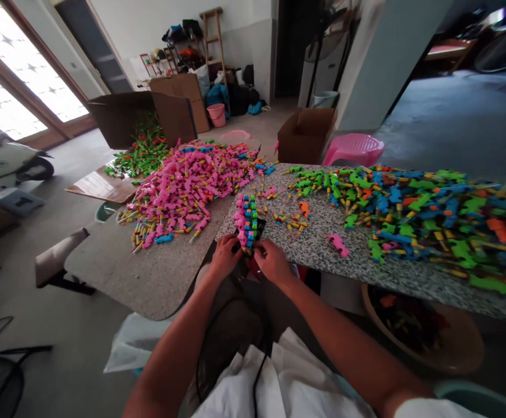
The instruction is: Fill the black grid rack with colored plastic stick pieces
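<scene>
White shirt (274, 386) foremost, curled grips (226, 255) (273, 262) flank toy rows (240, 220).

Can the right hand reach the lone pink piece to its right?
Probably yes: the pink piece lies near the right hand, with just speckled tabletop showing between them.

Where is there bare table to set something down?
Bare: front of the left table, between pink pile and near edge; right table, around the lone pink toy, short of the mixed pile. Crowded: both these piles, and at the toy cluster.
</scene>
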